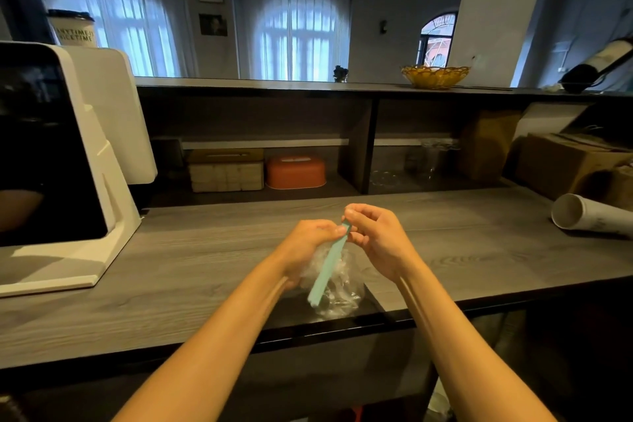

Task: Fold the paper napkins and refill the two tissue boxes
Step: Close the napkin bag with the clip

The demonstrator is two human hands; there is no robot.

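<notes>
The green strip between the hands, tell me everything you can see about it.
The green strip is long, narrow, flat and pale mint, and looks like stiff plastic or card. It slants from its top end, pinched between the left hand and the right hand, down toward the viewer. It runs across a crumpled clear plastic bag, which sits at the front edge of the grey wood-grain counter. It may be a clip on the bag; that is unclear.

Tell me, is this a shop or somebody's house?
Probably a cafe or small shop counter, not a house. A white till screen stands at the left, a paper takeaway cup sits up behind it, and tissue boxes wait on the shelf under the long counter.
</notes>
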